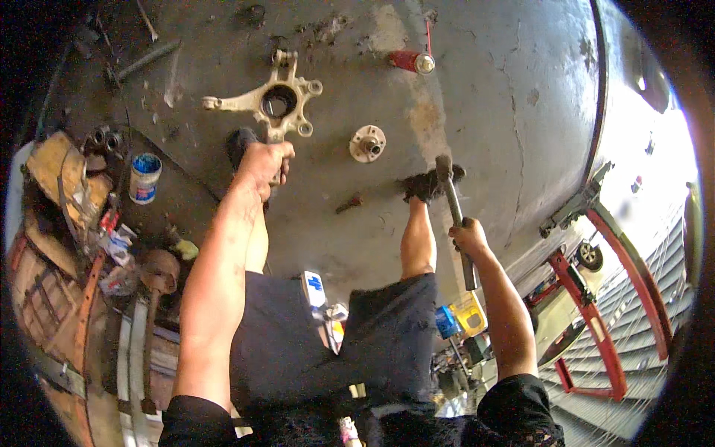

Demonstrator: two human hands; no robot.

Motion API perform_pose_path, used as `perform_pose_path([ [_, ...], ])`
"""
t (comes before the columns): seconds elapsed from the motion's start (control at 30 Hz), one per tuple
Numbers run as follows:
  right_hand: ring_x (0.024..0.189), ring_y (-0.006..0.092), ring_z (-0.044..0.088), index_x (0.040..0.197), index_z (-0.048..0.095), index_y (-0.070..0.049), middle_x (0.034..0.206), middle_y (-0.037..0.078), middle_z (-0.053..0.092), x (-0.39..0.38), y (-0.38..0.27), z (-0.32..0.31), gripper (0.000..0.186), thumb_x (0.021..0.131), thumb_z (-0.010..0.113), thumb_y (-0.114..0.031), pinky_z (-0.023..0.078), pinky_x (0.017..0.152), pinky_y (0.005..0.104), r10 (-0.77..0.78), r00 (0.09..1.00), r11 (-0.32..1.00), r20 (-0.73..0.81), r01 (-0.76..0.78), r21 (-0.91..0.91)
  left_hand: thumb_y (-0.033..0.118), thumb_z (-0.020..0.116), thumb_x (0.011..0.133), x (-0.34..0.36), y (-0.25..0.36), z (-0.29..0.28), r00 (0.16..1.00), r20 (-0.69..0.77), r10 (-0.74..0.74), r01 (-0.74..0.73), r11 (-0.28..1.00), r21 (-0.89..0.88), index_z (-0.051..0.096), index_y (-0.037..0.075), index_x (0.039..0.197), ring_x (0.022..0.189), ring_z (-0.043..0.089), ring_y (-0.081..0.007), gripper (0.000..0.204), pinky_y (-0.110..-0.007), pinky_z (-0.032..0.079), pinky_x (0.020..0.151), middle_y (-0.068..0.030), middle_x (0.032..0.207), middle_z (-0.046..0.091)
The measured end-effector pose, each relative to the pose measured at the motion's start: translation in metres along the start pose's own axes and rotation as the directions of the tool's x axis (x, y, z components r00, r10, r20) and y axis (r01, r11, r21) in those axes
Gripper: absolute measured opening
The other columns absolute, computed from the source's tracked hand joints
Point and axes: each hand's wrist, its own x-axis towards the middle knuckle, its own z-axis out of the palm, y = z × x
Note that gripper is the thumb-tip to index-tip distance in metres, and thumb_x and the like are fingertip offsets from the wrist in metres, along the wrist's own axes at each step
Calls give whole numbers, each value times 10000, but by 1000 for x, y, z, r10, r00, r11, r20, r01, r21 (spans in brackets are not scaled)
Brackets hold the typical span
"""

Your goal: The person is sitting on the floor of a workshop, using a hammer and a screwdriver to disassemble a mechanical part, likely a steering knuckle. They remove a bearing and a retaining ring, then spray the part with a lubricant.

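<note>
One pale cast-metal steering knuckle with branching arms and a round dark bore (255, 100): beyond the left hand (268, 162), whose fingers curl closed around its lower arm; floor contact unclear. One dark metal hammer, block-headed, straight-handled (453, 200): in the right hand (469, 237), fingers wrapped about the handle, long axis running head-forward, leaning slightly left. Knuckle lies forward-left of the hammer head, well apart; left hand nearer. Between: one dull silver, disc-shaped, drilled hub flange (359, 141), on smooth, stained grey floor (491, 112).
</note>
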Motion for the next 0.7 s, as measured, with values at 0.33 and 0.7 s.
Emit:
perform_pose_path([
  [0.33,556,224,625,816,633,31,665,119,634,71,19,93,194,741,698,-135,509,538,372,88,994,995,-62,-85,51,165,657,797,16,5,-32,992,112,-58,36,982,186,648,45,719,463,517,-121,143,-281,415,427,-29,591,573],
  [0.7,946,424,631,1067,523,-60,984,229,655,227,26,219,344,820,646,-266,497,833,498,58,859,989,-509,21,148,164,656,785,98,-4,-23,975,184,125,-220,660,718,601,5,914,536,508,-90,213,-260,406,456,-6,679,560],
])
